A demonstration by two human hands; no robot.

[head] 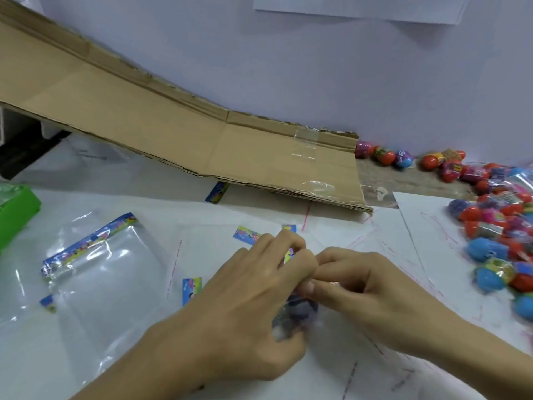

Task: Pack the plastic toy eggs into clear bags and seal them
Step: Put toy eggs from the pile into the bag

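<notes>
My left hand [253, 307] and my right hand [366, 287] meet in the middle of the table over a small clear bag [291, 313] with a dark purple-blue egg inside. Both hands pinch the bag's top edge, where a colourful strip shows between the fingers. Most of the bag is hidden under my palms. A pile of plastic toy eggs [501, 226] in red, blue and purple lies at the right. A stack of clear bags with colourful header strips [95, 264] lies flat at the left.
A long folded cardboard sheet [173, 125] slopes along the wall behind the work area. A green box [17, 209] sits at the left edge. Small colourful stickers [191, 287] and flat clear bags with red seal lines [383, 241] lie scattered on the white table.
</notes>
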